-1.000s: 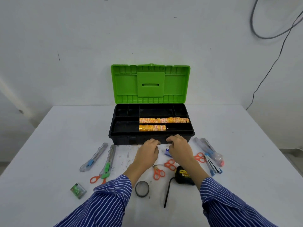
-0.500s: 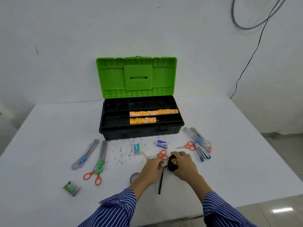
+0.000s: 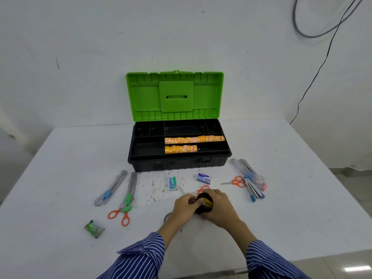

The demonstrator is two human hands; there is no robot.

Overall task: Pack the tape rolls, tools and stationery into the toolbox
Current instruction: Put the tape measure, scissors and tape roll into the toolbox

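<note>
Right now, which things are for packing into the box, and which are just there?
For the job:
open black toolbox with green lid
orange-yellow tape rolls inside
black-and-yellow tape measure, held by both hands
orange-handled scissors
clear utility knives
small blue-and-white box

Just there:
black cable on wall
white table

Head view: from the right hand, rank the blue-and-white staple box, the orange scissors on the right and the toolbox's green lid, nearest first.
Measured from the right hand:
1. Blue-and-white staple box, just beyond the hand, in front of the toolbox.
2. Orange scissors, farther out to the right, beside the cutters.
3. Green lid, upright at the back, by the wall.
</note>
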